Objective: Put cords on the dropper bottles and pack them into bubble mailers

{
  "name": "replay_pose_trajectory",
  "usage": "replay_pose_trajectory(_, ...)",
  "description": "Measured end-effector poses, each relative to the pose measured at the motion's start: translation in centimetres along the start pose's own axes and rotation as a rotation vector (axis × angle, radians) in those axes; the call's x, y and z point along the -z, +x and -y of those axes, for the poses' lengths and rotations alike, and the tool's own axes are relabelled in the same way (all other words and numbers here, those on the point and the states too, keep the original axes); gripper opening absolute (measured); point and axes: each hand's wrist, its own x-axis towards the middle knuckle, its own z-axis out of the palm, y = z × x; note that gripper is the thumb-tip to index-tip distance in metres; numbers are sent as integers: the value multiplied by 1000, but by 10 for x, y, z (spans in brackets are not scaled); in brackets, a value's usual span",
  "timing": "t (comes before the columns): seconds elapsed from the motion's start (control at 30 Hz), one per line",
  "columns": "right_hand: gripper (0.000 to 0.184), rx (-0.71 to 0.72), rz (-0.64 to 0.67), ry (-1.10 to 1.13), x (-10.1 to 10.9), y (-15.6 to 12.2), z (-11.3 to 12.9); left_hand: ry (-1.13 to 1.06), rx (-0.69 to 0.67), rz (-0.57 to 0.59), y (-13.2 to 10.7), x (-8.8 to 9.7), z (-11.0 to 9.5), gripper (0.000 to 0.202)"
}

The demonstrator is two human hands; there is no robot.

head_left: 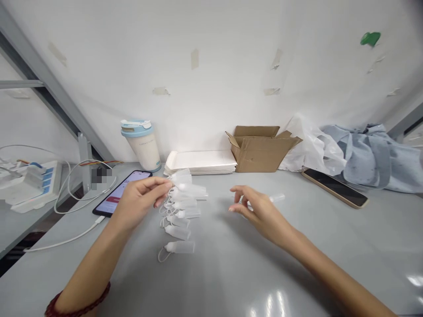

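My left hand (140, 198) pinches a small clear plastic bottle (181, 177) by its neck, above a row of several like bottles (180, 220) lying on the grey table (224, 264), each with a tethered cap. To the right, my right hand (256, 207) hovers over the table with its fingers curled around another small clear bottle (276, 198) that sticks out past the fingers. The two hands are apart, with the row of bottles nearer the left one.
A phone (120, 193) with a lit screen and white cable lies behind my left hand. Along the wall stand a lidded cup (142, 145), stacked white trays (200, 162), an open cardboard box (261, 147), a plastic bag and blue cloth (366, 154). A dark phone (333, 187) lies right.
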Motion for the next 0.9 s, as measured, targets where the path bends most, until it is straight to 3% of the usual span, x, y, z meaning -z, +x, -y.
replay_pose_trajectory(0.13, 16, 13, -62, -283, 18, 6, -17, 59, 45, -128, 5, 2, 3, 19)
replay_pose_trajectory(0.27, 38, -37, 20, -541, 37, 6, -27, 510, 22, -42, 6, 4, 6, 23)
replay_pose_trajectory(0.4, 47, -164, 120, -498, 50, 2, -35, 807, -12, 61, 7, 8, 13, 29)
replay_pose_trajectory(0.67, 43, -355, 239, -506, 52, 3, -63, 844, -23, -1, 8, 6, 13, 30)
replay_pose_trajectory(0.9, 36, -392, 268, -516, 51, 4, -56, 844, -120, -64, 3, 1, 12, 27)
